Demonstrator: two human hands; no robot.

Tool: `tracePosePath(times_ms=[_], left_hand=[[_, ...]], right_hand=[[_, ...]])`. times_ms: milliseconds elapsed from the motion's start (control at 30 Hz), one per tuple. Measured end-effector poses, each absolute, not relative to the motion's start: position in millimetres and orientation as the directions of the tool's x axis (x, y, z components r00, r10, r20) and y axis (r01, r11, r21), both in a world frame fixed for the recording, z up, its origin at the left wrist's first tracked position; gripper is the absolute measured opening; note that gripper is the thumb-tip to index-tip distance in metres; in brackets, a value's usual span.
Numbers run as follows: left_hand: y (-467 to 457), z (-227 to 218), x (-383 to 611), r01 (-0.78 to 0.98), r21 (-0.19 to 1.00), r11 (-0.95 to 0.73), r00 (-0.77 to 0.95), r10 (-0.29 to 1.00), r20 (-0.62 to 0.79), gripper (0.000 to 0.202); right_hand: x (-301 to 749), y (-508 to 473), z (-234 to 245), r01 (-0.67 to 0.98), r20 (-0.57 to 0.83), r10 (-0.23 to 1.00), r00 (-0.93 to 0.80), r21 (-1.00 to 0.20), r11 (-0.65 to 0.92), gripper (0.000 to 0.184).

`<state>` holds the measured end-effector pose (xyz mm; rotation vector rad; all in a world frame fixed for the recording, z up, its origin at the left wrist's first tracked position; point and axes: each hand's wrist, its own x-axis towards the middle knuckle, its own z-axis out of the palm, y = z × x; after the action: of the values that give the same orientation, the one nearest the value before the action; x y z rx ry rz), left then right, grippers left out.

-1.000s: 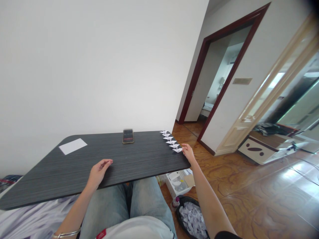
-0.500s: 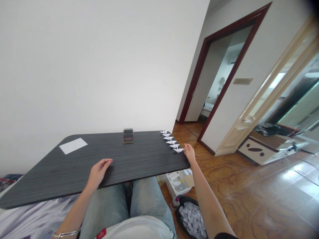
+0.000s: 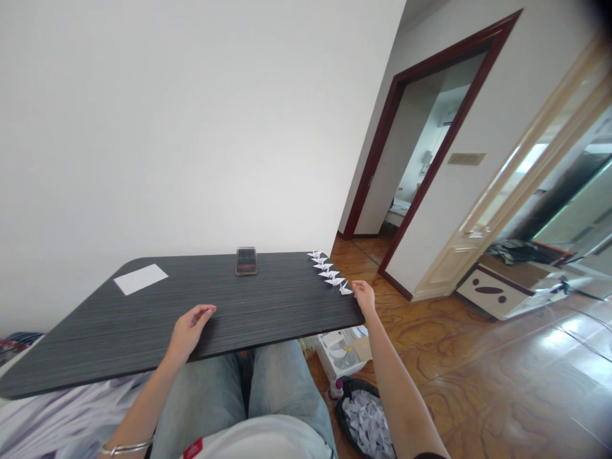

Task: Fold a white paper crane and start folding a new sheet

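Observation:
Several white folded paper cranes stand in a slanting row along the right edge of a dark wood-grain table (image 3: pixel 268 312). At the row's near end is one paper crane (image 3: pixel 345 290), turned at a different angle from the others. My right hand (image 3: pixel 364 297) is at the table edge, thumb and finger pinched at this crane's right tip. My left hand (image 3: pixel 190 328) rests near the table's front edge, fingers loosely extended, with nothing visible in it. A white sheet of paper (image 3: pixel 141 279) lies at the far left.
A phone (image 3: pixel 247 261) leans upright at the table's back, before a white wall (image 3: pixel 201 127). Below the right side are a white box (image 3: pixel 340 354), a bottle (image 3: pixel 336 387) and a black-lined bin (image 3: pixel 366 414) filled with white folded paper. A doorway opens beyond.
The nearest paper crane has turned, its body now angled differently, and my right hand has shifted slightly down. My left hand has stayed in place.

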<state>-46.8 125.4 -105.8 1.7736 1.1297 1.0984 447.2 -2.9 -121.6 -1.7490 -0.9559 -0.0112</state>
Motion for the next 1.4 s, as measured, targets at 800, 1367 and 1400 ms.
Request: tracePosePath(times_ms=[800, 1367, 1400], left_hand=[[125, -104, -47, 0.319, 0.886, -0.336, 0.25, 0.932, 0.263, 0.038], [123, -101, -46, 0.292, 0.901, -0.321, 0.241, 0.936, 0.255, 0.037], [123, -102, -46, 0.293, 0.901, -0.32, 0.241, 0.937, 0.254, 0.037]], right_hand=[[430, 1, -110, 0.654, 0.473, 0.719, 0.509, -0.756, 0.035, 0.03], [435, -1, -114, 0.655, 0.507, 0.611, 0.608, -0.756, -0.024, 0.032], [437, -2, -115, 0.65, 0.51, 0.576, 0.639, -0.758, -0.051, 0.033]])
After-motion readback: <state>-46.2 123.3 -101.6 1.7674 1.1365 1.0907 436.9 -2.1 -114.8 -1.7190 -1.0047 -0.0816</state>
